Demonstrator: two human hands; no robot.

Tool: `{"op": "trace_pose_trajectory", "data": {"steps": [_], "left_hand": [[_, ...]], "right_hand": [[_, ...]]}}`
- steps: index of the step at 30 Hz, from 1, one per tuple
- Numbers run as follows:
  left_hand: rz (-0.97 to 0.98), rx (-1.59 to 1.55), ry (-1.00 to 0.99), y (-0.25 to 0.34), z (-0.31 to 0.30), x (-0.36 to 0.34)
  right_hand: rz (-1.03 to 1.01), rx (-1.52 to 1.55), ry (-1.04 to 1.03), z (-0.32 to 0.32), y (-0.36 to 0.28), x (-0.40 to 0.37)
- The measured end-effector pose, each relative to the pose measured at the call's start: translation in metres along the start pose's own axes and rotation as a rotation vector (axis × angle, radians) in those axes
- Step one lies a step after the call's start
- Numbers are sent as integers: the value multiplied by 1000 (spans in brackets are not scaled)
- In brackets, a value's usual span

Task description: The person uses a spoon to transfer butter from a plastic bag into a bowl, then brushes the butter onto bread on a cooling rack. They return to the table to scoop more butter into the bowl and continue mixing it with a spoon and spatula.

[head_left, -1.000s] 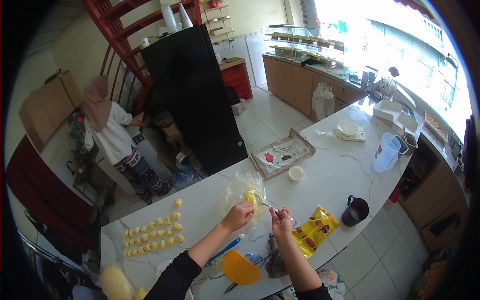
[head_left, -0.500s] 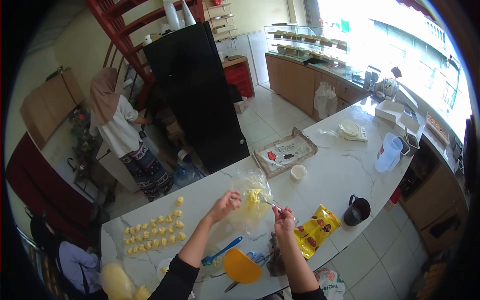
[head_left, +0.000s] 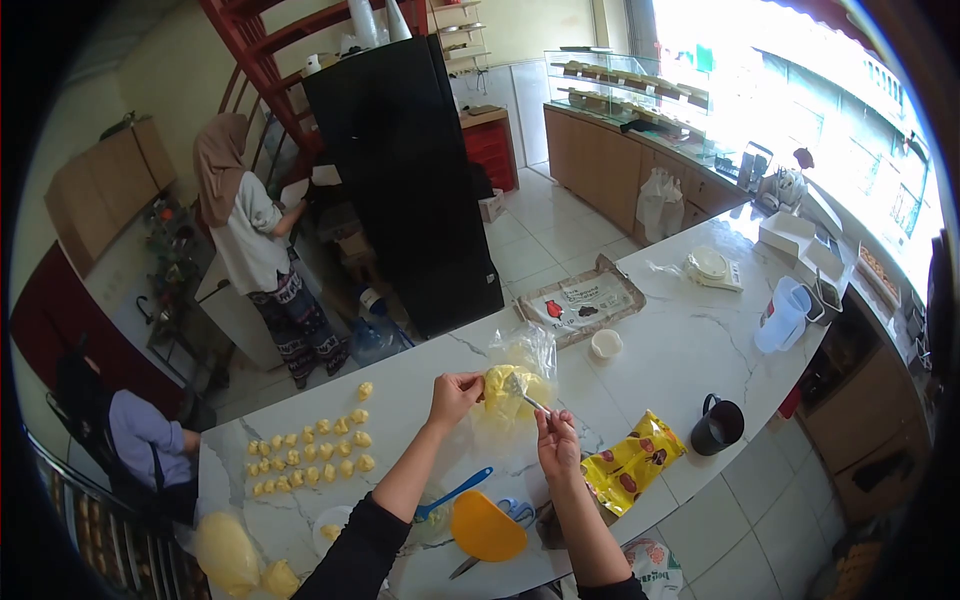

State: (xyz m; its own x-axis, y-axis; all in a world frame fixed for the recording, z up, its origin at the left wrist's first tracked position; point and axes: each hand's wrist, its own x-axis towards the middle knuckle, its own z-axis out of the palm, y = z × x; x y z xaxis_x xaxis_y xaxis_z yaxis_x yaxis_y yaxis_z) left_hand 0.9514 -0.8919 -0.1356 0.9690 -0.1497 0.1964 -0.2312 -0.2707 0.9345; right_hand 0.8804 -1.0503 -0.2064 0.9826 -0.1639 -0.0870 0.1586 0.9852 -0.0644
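Note:
Near the middle of the counter lies a clear plastic bag (head_left: pixel 530 350) with a soft yellow mass (head_left: pixel 500 388) in it. My left hand (head_left: pixel 456 398) is closed on the bag's edge, left of the yellow mass. In my right hand (head_left: pixel 558 440) is a metal utensil (head_left: pixel 530 397), its head against the yellow mass. Below my hands are a blue brush (head_left: pixel 455 493), an orange scraper (head_left: pixel 488 527) and blue-handled scissors (head_left: pixel 518 511). A yellow packet (head_left: pixel 634 462) lies right of my right hand. Small yellow dough pieces (head_left: pixel 327 450) stand in rows at the left.
A dark mug (head_left: pixel 717 428), a small white cup (head_left: pixel 606 345), a brown-edged packet (head_left: pixel 583 305) and a clear jug (head_left: pixel 782 318) stand or lie on the marble counter (head_left: pixel 690 345). One person (head_left: pixel 245 235) stands by the black fridge (head_left: pixel 400 190); another (head_left: pixel 150 435) is at lower left.
My left hand has moved right and closed on the bag's edge. The utensil's head now shows against the yellow mass. The standing person's arm is raised higher, and the view has shifted slightly.

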Motion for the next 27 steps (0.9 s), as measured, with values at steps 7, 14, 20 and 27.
{"op": "trace_pose_trajectory", "data": {"steps": [7,14,20,27], "left_hand": [[-136,-69,-81,-4,-6,1],[-263,160,-102,-31,-10,8],[-382,119,-142,-38,-7,-1],[-465,-576,-215,-58,1,-3]], "right_hand": [[51,8,6,3,0,-2],[36,-20,-70,5,-5,-2],[-74,-113,-98,18,-20,-2],[-290,-514,68,26,-39,-6]]}}
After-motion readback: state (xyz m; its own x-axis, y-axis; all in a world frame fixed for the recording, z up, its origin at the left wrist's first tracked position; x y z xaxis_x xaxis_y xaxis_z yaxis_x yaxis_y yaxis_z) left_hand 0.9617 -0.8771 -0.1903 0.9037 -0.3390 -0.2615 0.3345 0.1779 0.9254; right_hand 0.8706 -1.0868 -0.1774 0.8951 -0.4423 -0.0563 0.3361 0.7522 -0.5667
